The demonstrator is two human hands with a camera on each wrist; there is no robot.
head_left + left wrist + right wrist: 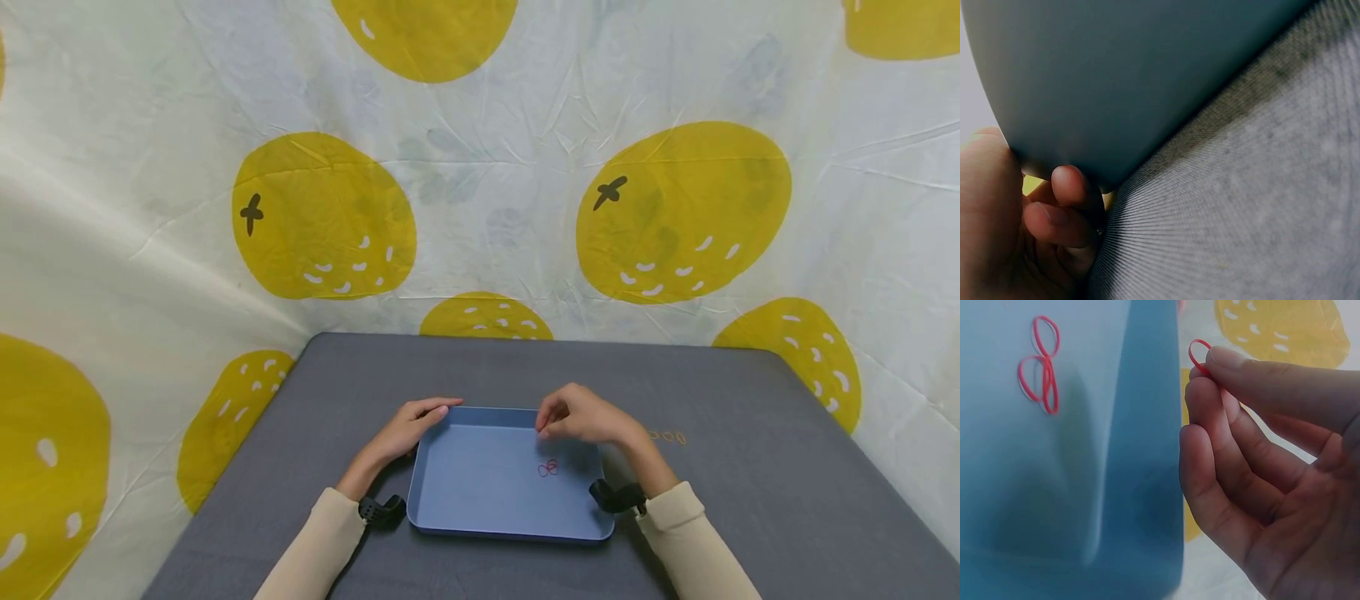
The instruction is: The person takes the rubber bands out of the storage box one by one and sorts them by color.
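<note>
A blue tray (pixel 480 496) sits flat on the gray tabletop (pixel 765 500). The left hand (pixel 411 429) is at its far left corner, and in the left wrist view the fingers are curled round that corner—they seem to hold the tray steady.

The right hand (pixel 581 417) is up near the far right part of the tray. Its thumb and first finger are pinched close together on a little red loop (pixel 1192 355), and part of the loop pokes out past the fingertips. I can't tell how high above the tray it is. More red loops (pixel 1046 369) lie inside the tray, on the right side, all touching in a small bunch. They look like three. Some yellow-orange loops (pixel 680 437) lie on the tabletop to the right, partly behind the right arm.

My guess is that the step in hand is moving one red loop, but I can't tell if it is going into the tray or out. The next move seems to need a gentle pinch—the loop is thin and could slip—then letting go over the right spot.
</note>
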